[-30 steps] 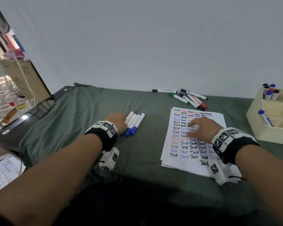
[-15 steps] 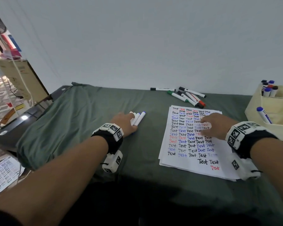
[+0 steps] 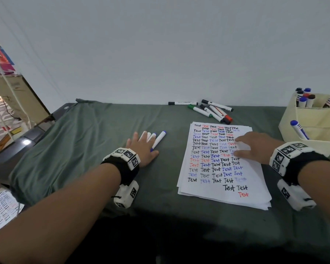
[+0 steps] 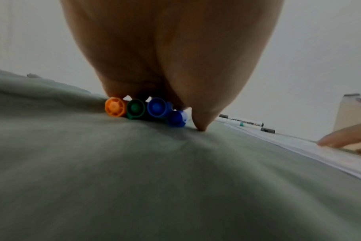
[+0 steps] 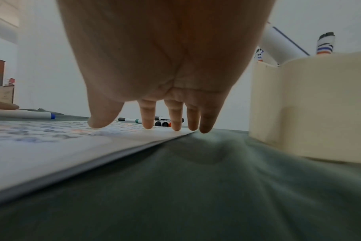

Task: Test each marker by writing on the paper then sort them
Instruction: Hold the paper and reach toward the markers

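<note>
My left hand [image 3: 141,147] lies flat, fingers straight, on top of several white markers [image 3: 159,139] side by side on the green cloth. The left wrist view shows their end caps under my palm [image 4: 171,57]: an orange one [image 4: 114,106], a green one [image 4: 136,109] and two blue ones [image 4: 156,106]. My right hand [image 3: 253,147] rests flat on the right side of the paper [image 3: 217,168], which is covered in rows of "Test" in black, blue and red. Its fingertips [image 5: 176,125] touch the sheet near its right edge and hold nothing.
A loose pile of capped markers [image 3: 210,111] lies behind the paper near the wall. A cream organizer [image 3: 312,130] with several markers stands at the right, close to my right hand. The dark table edge [image 3: 17,143] shows at the left.
My left hand slid forward from beside the markers onto them. My right hand moved from the middle of the paper toward its right edge.
</note>
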Available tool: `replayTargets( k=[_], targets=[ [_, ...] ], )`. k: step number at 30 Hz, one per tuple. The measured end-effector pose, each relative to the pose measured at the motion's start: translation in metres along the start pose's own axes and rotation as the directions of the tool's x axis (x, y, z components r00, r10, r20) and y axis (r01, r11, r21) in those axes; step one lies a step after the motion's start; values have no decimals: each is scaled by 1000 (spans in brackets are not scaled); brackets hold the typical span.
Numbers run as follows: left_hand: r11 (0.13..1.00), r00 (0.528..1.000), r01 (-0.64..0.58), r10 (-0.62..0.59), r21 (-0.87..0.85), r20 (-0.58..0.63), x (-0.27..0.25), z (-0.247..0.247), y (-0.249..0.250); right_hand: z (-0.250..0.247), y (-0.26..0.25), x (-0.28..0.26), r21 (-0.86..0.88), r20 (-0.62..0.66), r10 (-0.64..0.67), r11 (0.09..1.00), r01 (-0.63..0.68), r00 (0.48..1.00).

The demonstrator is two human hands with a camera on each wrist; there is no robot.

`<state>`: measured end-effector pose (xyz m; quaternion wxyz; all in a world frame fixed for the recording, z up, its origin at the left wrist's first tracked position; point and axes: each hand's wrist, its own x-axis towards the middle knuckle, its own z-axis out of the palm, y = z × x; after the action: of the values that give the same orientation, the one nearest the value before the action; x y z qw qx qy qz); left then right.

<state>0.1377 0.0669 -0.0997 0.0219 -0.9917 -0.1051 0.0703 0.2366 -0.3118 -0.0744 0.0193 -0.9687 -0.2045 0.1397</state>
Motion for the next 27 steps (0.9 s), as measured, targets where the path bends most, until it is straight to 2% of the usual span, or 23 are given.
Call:
replayTargets(
  k=[5, 9, 14, 18, 22, 27],
  targets=[
    [997, 994, 73, -69, -40, 81, -9, 0, 14, 6, 4, 1, 17, 40, 8, 1000, -9, 999],
    [986, 984, 155, -149, -58, 101, -13, -5, 25, 9, 6, 1, 29, 81, 12, 999, -15, 997],
    [978, 978, 195, -188, -71, 86, -12, -17, 36, 8, 9, -1, 60, 107, 5, 998, -12, 994],
    [976, 969, 202, -187, -78, 165, -11, -24, 43, 8, 11, -3, 86, 128, -2, 996, -9, 992],
    [964, 962, 252, -240, -81, 131, -7, -26, 50, 6, 10, -4, 96, 122, -2, 995, -10, 992],
    [991, 990, 137, -137, 7, 43, 17, -45, 65, 2, 15, -3, 93, 102, 8, 995, -17, 995]
  ],
)
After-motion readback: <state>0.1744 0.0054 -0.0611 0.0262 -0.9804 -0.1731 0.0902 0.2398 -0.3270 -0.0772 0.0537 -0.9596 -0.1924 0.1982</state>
